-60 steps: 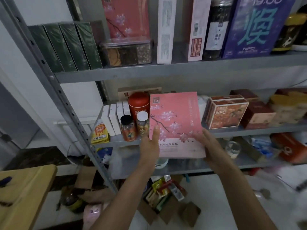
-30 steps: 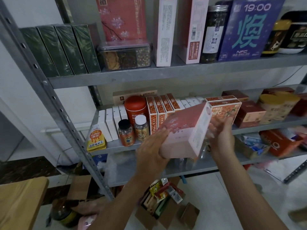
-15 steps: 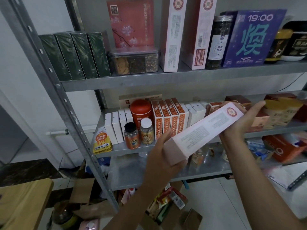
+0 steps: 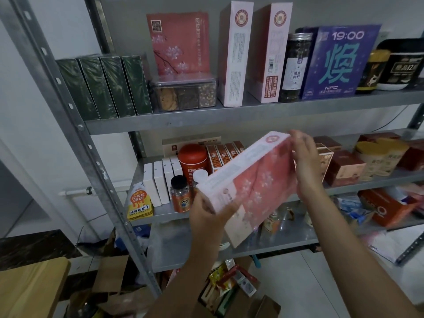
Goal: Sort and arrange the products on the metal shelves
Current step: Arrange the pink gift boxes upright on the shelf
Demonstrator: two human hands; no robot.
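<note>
Pink box (image 4: 259, 187) (tilted) before orange boxes (image 4: 221, 154)

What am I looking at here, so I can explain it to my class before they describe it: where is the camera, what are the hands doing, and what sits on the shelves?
No machine here: the grips are a person's bare hands, filmed by one wide-angle camera worn on their head, looking forward and down. The left grip holds the lower end of a tilted pink box with a blossom print. The right grip holds its upper end, in front of the metal shelves. On the upper one stand dark green boxes, a clear tub, two tall pink boxes and a purple box. The middle one carries a red tin, white boxes and small bottles.
</note>
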